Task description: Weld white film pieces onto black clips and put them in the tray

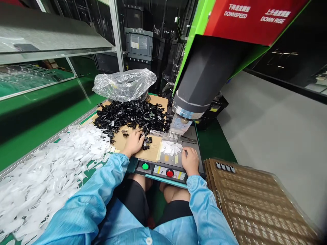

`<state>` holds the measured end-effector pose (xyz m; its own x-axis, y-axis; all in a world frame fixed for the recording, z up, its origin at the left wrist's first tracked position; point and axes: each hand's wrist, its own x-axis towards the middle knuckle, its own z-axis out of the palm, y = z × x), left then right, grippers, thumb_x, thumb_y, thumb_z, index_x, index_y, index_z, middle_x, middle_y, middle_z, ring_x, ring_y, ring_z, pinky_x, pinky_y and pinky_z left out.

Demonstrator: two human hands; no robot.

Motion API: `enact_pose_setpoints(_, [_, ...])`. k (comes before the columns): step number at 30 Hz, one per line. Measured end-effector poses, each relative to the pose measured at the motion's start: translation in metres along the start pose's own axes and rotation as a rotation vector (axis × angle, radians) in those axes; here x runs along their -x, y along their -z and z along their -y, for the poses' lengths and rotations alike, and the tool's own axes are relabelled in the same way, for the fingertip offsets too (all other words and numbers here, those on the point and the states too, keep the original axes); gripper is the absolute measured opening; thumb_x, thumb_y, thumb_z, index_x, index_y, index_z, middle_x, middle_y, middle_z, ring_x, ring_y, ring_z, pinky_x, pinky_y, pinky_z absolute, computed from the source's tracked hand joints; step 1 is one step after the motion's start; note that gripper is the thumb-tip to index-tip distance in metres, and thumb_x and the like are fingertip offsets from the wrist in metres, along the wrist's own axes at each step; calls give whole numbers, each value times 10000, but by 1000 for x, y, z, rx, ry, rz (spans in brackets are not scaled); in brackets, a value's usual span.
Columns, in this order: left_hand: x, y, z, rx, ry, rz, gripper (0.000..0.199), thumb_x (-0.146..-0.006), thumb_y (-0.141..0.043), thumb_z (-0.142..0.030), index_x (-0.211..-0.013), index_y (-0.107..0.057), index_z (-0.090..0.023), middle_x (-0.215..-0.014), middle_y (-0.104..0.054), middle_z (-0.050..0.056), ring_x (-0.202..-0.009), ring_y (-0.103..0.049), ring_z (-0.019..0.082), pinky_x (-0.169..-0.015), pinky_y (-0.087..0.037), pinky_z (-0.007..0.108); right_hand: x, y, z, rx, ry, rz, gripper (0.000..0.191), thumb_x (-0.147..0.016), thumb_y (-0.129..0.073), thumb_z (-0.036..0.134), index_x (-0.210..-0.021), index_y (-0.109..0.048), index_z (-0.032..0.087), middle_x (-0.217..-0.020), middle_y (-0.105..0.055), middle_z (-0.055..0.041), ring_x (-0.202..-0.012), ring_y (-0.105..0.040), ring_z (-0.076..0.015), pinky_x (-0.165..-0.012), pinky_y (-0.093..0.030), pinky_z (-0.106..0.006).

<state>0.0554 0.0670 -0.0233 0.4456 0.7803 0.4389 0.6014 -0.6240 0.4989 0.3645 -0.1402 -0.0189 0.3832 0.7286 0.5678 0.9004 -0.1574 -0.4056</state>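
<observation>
In the head view, the left hand [134,142] reaches over a cardboard sheet [151,152], its fingers bent downward beside a few loose black clips [146,147]; whether it pinches one cannot be told; the large heap of black parts [127,115] lies just beyond it, with a clear plastic bag [125,85] behind; the right hand [190,159] rests at the right edge of a small pile of white pieces [170,148], fingers curled, and whether they grip anything cannot be told either; this pile lies in front of the metal fixture [173,136], under the dark press head [198,76]; a far larger white heap [46,183] spreads across the green surface [92,173] at left; a green button [145,166] and a red button [170,173] sit on the front panel, nearer the person than both hands; stacked brown trays [258,204] stand at right, four grey pieces [225,167] on the top one.
</observation>
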Motion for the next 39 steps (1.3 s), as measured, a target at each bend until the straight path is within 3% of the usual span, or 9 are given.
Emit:
enact_pose_setpoints(5, [21,16,-7,115,-23,-67,331,-1085,-438,-331,-1330,-630,-219,-1387,-647,136,-1367,-560,285,-1215,-438,499,-4,6,15,-60,48,-8,219,-951,-516,194,-1019,-720,231,-1071,-742,-95,-1037,-606,-293,-954,-486,-438])
enact_pose_setpoints(9, [46,27,-10,99,52,-75,244,-1043,-535,-328,-1239,-654,-243,-1227,-673,121,-1233,-603,307,-1119,-496,510,-3,-3,71,-180,166,101,248,-971,-528,180,-1098,-733,235,-1145,-730,-89,-1130,-594,-292,-1021,-485,-449])
enact_pose_setpoints(13, [61,29,-17,90,-15,18,232,-1011,-595,-325,-1224,-655,-254,-1213,-662,107,-1223,-596,307,-1092,-507,509,1,-29,138,-224,300,302,286,-968,-617,210,-1226,-736,254,-1200,-691,-94,-1154,-564,-304,-1026,-493,-467])
enact_pose_setpoints(17, [61,29,-16,41,-27,67,254,-979,-626,-284,-1229,-663,-264,-1247,-655,113,-1241,-592,320,-1095,-506,518,2,-54,169,-137,309,374,314,-974,-656,231,-1277,-724,279,-1175,-658,-100,-1122,-536,-311,-996,-499,-472])
enact_pose_setpoints(27, [52,36,-6,-55,50,129,306,-982,-609,-296,-1281,-632,-237,-1212,-612,134,-1151,-641,331,-1010,-552,505,4,-50,156,-23,349,359,177,-971,-605,165,-1120,-663,239,-1179,-670,-96,-1099,-530,-297,-970,-445,-442])
enact_pose_setpoints(30, [53,39,-5,-70,71,143,318,-1005,-580,-307,-1303,-638,-209,-1200,-581,139,-1087,-658,309,-988,-573,486,10,-49,158,-29,341,364,147,-938,-598,149,-1058,-641,222,-1099,-673,-101,-1064,-542,-295,-940,-441,-430])
enact_pose_setpoints(33, [54,42,-3,-74,11,149,314,-994,-560,-232,-1299,-635,-222,-1280,-590,140,-1165,-650,306,-1036,-562,478,16,-43,154,-102,293,342,141,-924,-578,150,-1027,-638,225,-1013,-670,-83,-1017,-561,-282,-917,-446,-413])
enact_pose_setpoints(36, [54,45,-1,-86,-52,168,298,-982,-555,-204,-1267,-633,-242,-1363,-605,124,-1256,-623,316,-1071,-544,485,20,-26,129,-240,160,245,163,-933,-535,160,-1034,-647,224,-998,-667,-73,-990,-591,-264,-893,-471,-389])
enact_pose_setpoints(39, [52,45,0,-88,-32,185,281,-973,-576,-228,-1248,-633,-243,-1316,-622,121,-1228,-632,324,-1043,-553,488,20,0,82,-304,26,149,179,-951,-496,188,-1024,-657,218,-1007,-661,-78,-952,-615,-249,-854,-494,-370])
